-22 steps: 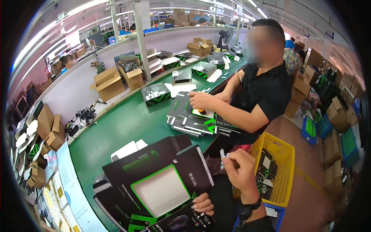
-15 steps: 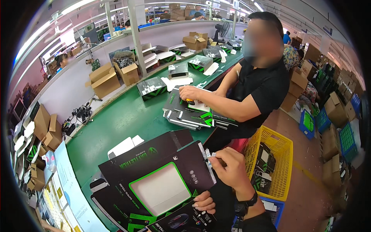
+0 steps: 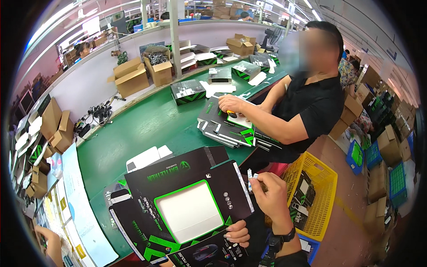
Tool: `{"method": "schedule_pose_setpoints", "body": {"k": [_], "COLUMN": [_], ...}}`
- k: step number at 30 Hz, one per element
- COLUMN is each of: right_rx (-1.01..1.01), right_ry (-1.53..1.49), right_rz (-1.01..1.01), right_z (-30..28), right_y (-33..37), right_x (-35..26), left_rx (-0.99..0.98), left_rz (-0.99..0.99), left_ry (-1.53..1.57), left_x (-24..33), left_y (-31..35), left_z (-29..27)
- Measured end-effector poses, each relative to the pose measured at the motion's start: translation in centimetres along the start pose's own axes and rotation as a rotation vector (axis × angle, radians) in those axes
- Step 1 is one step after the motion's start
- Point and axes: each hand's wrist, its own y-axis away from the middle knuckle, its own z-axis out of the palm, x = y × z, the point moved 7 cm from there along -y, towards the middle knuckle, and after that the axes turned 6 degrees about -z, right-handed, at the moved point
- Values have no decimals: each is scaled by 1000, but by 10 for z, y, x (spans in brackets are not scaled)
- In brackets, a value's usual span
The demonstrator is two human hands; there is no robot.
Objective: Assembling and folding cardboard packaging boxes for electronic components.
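Observation:
A flattened black-and-green printed cardboard box (image 3: 147,187) with a square window lies before me, its lower part tilted up toward me. My left hand (image 3: 238,233) curls its fingers over the box's lower right edge and grips it; the rest of that hand is hidden under the card. Just off the right edge, my right hand (image 3: 270,191) is closed in a pinch on a small white strip (image 3: 250,174), a dark watch at its wrist. Along that box edge runs a narrow whitish band (image 3: 243,186).
Across the green table (image 3: 133,120), a co-worker in black handles a yellow-and-black tool (image 3: 231,114) over stacked flat boxes (image 3: 222,129). A yellow crate (image 3: 327,196) stands at right. Cartons (image 3: 129,80) line the wall. Another person's arm (image 3: 53,244) shows at lower left.
My right hand with the white strip has drawn slightly away from the box edge. My left hand keeps its grip. The whole view has shifted a little.

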Motion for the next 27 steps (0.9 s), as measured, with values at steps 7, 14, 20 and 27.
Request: {"method": "schedule_pose_setpoints", "body": {"k": [7,14,20,27], "right_rx": [-39,-111,-125,-6], "right_ry": [-30,56,29,429], "right_rz": [-10,-188,-197,-500], "right_z": [3,-3,-4,-6], "right_y": [-3,1,8,21], "right_x": [-2,0,2,-34], "left_rx": [-40,-119,-157,-190], "left_rz": [15,-11,-12,-86], "left_ry": [8,22,63,11], "left_x": [-1,-5,-8,9], "left_y": [0,0,3,9], "left_z": [-4,-12,-17,-22]}}
